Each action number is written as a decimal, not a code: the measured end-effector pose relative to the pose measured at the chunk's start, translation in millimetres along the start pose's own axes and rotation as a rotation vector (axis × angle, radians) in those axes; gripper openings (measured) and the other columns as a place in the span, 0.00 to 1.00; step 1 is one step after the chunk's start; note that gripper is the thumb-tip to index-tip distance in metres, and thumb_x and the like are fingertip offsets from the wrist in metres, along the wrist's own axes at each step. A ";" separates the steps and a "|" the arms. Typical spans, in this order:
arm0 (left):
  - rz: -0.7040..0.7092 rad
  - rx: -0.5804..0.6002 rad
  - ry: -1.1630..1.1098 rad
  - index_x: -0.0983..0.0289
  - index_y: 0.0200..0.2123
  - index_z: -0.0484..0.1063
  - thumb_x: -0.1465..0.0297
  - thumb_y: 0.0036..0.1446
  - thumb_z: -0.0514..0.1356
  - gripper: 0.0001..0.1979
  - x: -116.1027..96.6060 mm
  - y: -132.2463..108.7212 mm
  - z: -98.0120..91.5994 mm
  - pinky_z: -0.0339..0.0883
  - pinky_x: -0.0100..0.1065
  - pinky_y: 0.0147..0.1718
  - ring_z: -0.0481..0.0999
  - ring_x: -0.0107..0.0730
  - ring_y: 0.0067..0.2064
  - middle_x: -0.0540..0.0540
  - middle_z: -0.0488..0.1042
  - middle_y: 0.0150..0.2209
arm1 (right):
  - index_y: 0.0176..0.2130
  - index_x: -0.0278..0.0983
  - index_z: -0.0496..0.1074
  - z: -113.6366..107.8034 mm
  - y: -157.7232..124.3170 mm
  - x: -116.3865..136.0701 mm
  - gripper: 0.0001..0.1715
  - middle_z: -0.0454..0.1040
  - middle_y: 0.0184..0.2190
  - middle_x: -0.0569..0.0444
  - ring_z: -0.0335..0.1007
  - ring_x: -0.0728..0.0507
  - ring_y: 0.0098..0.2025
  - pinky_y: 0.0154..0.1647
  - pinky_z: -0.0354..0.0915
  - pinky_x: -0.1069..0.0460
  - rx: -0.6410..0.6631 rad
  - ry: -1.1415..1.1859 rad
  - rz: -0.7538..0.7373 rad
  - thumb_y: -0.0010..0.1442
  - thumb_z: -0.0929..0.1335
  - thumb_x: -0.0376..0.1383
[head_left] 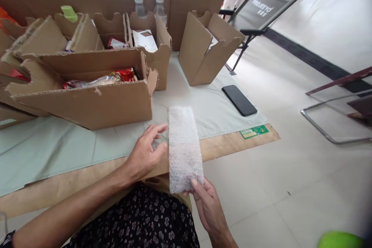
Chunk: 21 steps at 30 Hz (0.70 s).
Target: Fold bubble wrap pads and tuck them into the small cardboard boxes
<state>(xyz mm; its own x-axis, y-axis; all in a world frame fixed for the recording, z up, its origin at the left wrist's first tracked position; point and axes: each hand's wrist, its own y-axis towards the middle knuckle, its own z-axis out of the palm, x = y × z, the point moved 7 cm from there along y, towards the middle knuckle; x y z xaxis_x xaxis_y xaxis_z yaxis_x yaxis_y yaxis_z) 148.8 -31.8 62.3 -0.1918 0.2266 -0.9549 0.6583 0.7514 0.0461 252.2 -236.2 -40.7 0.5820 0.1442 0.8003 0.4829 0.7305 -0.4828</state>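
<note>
White bubble-textured strip [185, 149]: long and flat in front of the person's lap, its far end over the pale green cloth [116, 143], its near end pinched at the lower right corner.

Bare right hand [207, 205]: grasping the strip's near end, thumb pressed on top, fingers tucked beneath.

Bare left hand [147, 153]: released, fingers loosely curved beside the strip's left edge; whether a fingertip touches it cannot be told.

Black flower-print fabric [139, 217]: covers the lap below.

Brown sheet [223, 145]: shows along the cloth's near edge, a small green printed label [254, 131] at its right end.

Black rectangular phone [239, 100]: flat on the cloth, right of the strip.

Long brown cardboard box [116, 104]: open-topped, beyond the left hand, holding red and clear plastic packaging [126, 74].

Brown cardboard bins [162, 62]: lined up behind the long box, two clear plastic bottles with white caps [160, 9] rising at their back.

Tall brown cardboard box [200, 58]: to the right, apart from the bins.

Grey folding chair [258, 11]: background right, white lettering across its back.
</note>
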 end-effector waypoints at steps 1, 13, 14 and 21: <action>0.142 0.080 0.083 0.62 0.57 0.75 0.76 0.60 0.59 0.21 -12.0 -10.1 3.0 0.68 0.49 0.59 0.74 0.45 0.58 0.61 0.77 0.55 | 0.37 0.36 0.80 7.5 0.2 -2.9 0.22 0.79 0.32 0.51 0.70 0.46 0.31 0.33 0.70 0.51 0.036 0.038 0.035 0.56 0.78 0.52; 0.345 0.579 0.221 0.56 0.67 0.70 0.73 0.63 0.63 0.30 17.0 -79.8 30.8 0.48 0.61 0.72 0.68 0.58 0.69 0.62 0.76 0.64 | 0.35 0.35 0.79 39.5 -10.5 -8.7 0.29 0.79 0.27 0.50 0.71 0.46 0.29 0.35 0.68 0.50 0.320 -0.032 0.093 0.65 0.70 0.58; 0.336 0.531 0.231 0.56 0.65 0.73 0.75 0.65 0.60 0.26 16.1 -76.0 30.9 0.51 0.60 0.71 0.71 0.56 0.67 0.61 0.79 0.60 | 0.37 0.35 0.79 38.4 -12.9 -2.1 0.29 0.79 0.28 0.50 0.71 0.46 0.29 0.34 0.68 0.50 0.357 -0.054 0.063 0.64 0.71 0.59; 0.239 0.282 0.273 0.61 0.49 0.82 0.75 0.66 0.56 0.16 -7.1 -33.8 28.8 0.73 0.44 0.46 0.81 0.42 0.41 0.58 0.85 0.41 | 0.49 0.42 0.79 -6.9 -25.6 79.6 0.16 0.83 0.41 0.48 0.78 0.41 0.41 0.44 0.74 0.45 -0.075 -0.821 -0.585 0.63 0.74 0.44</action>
<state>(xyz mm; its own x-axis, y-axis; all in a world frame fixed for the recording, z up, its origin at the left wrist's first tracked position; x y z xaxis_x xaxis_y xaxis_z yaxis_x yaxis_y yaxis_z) 148.9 -76.7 59.0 -0.1706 0.5564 -0.8132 0.8726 0.4686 0.1376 290.7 -248.0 33.0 -0.3759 0.2118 0.9021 0.6045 0.7939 0.0655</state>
